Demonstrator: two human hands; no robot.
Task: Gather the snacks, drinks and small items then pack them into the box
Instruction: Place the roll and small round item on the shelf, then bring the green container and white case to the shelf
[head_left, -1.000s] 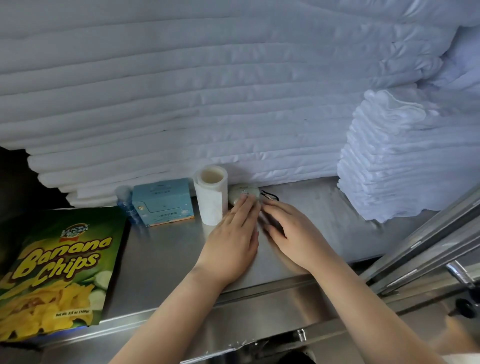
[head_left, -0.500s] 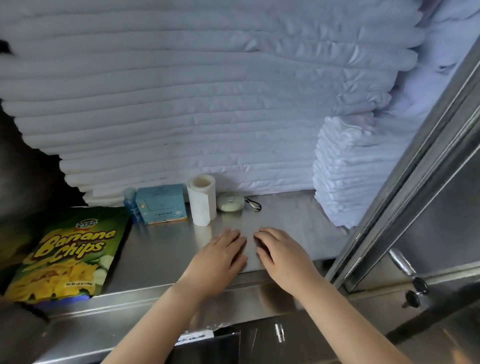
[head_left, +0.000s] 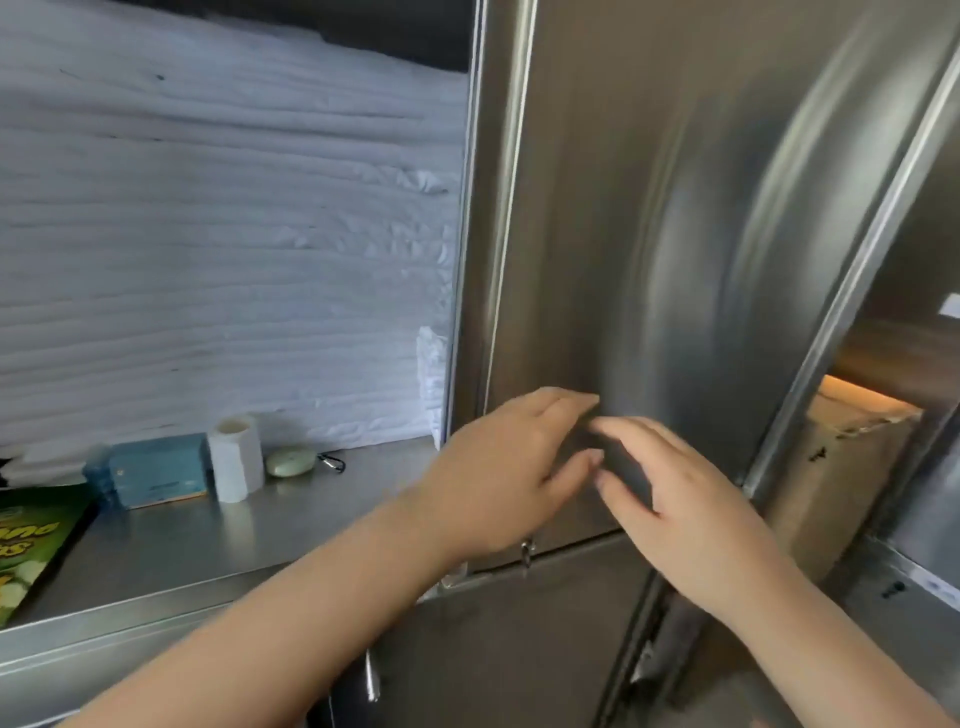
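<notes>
On the steel shelf (head_left: 311, 514) lie a green banana chips bag (head_left: 31, 551) at the far left, a small blue bottle (head_left: 96, 478), a light blue box (head_left: 158, 470), a white paper roll (head_left: 234, 457) and a pale green oval item with a black clip (head_left: 291, 461). My left hand (head_left: 504, 473) and my right hand (head_left: 680, 509) hover in front of the steel cabinet door (head_left: 675, 260), fingers loosely spread, holding nothing. Both hands are well to the right of the shelf items.
Stacked white folded linens (head_left: 223, 260) fill the back of the shelf. A steel door frame (head_left: 483, 208) borders the shelf on the right. A cardboard box (head_left: 852, 467) shows in a compartment at the right. A lower cabinet with a handle (head_left: 370, 675) sits below.
Both hands have lifted off the shelf and moved right, in front of the steel door. The view has swung right. The shelf items have stayed in place.
</notes>
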